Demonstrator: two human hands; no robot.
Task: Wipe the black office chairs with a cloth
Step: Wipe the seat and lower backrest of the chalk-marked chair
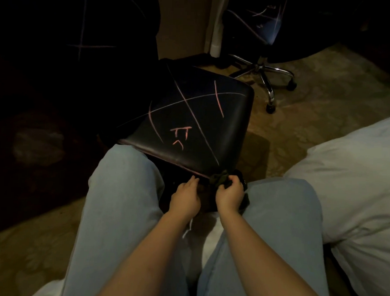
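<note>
Head view: black chair seat [191, 116], streaked with pink marks, stands between the person's knees. Dark cloth [219, 177] is bunched at its near right corner, pinched in the right hand [230, 196]. Left hand [185, 199] rests straight-fingered against the near edge. Risk: a wadded cloth would likely smear the marks, and the unsteadied seat could shift.

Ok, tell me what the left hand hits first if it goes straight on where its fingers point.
Most likely the front edge of the black chair seat, which lies just ahead of the left hand. Whether the hand sits level with that edge or below it is unclear.
</note>
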